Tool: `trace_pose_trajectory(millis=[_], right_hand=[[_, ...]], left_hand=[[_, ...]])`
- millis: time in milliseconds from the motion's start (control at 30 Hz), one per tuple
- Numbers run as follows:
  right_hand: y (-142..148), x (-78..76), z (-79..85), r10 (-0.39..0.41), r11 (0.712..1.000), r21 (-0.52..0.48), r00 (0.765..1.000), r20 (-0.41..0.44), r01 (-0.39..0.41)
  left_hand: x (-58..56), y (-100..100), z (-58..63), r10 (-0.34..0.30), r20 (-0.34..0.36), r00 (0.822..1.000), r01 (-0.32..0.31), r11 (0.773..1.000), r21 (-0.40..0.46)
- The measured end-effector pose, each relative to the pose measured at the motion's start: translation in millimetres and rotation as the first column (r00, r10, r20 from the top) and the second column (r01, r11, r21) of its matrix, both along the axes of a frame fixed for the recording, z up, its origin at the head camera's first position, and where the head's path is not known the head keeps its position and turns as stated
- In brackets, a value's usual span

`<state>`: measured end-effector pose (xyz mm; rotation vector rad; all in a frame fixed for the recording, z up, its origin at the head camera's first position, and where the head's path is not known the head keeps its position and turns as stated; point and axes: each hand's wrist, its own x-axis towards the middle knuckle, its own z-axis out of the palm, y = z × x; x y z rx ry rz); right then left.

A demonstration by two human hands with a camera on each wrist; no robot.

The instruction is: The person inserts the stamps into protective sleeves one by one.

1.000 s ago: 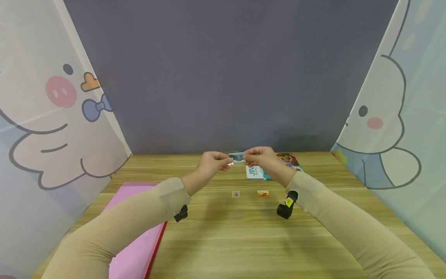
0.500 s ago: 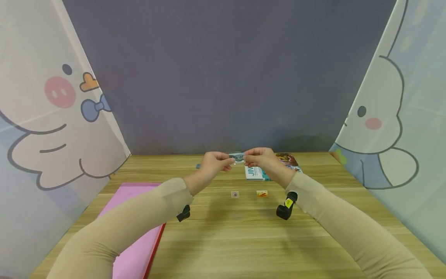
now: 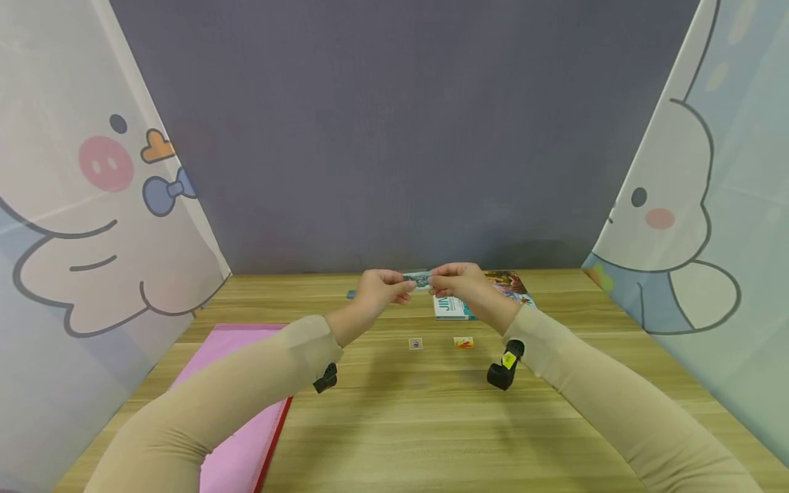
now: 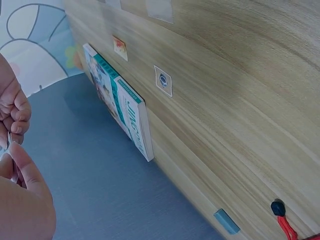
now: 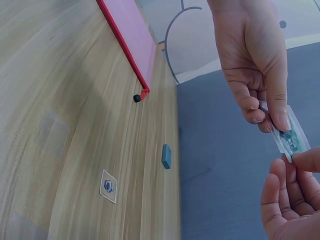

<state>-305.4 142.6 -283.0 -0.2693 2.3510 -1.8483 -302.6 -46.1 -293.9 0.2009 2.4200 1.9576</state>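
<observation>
My left hand and right hand are raised in front of me above the far part of the table. Between them they hold a small teal stamp-like print in a clear sleeve. The left thumb and fingers pinch one end, the right thumb and fingers the other. On the table nearer to me lie a small square picture with a dark blue emblem and, to its right, a small orange-and-red picture. In the left wrist view the held print is mostly hidden by the fingers.
A book with a white and teal cover lies behind the right hand. A small blue block lies near the table's back edge. At left is a pink folder with a red edge. Faint clear squares, one here, lie on the wood.
Both hands keep their pinch on the sleeved print, which has tilted slightly. The view has shifted a little, and the blue block now shows beside the left hand.
</observation>
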Motion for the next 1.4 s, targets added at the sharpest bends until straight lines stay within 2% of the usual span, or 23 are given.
trace_pose_trajectory(millis=[133, 333, 633, 967, 1167, 1400], right_hand=[[-1, 0.0, -1.0, 0.001, 1.0, -0.005, 1.0, 0.004, -0.001], [1, -0.2, -0.1, 0.055, 0.998, -0.028, 0.998, 0.021, -0.054], [5, -2.7, 0.2, 0.115, 0.993, 0.003, 0.993, -0.002, -0.115], [8, -2.4, -5.1, 0.075, 0.997, -0.025, 0.997, -0.02, -0.075], [10, -4.0, -7.8, 0.048, 0.999, -0.013, 0.998, -0.048, -0.049], [10, -5.9, -10.1, 0.018, 1.0, -0.008, 0.999, -0.039, -0.019]], left_hand=[[0.4, -1, 0.2, 0.003, 0.007, 1.0, -0.003, 1.0, -0.004], [0.2, -2, 0.6, -0.005, 0.0, 1.0, 0.005, 1.0, -0.011], [-1.6, -4, -0.8, -0.007, 0.008, 1.0, 0.007, 1.0, 0.016], [0.4, -6, -4.4, -0.011, -0.023, 1.0, 0.012, 0.997, 0.078], [3.3, -10, -5.0, -0.012, -0.066, 0.998, 0.017, 0.997, 0.073], [4.6, -12, -5.5, 0.008, -0.086, 0.996, -0.001, 0.997, 0.076]])
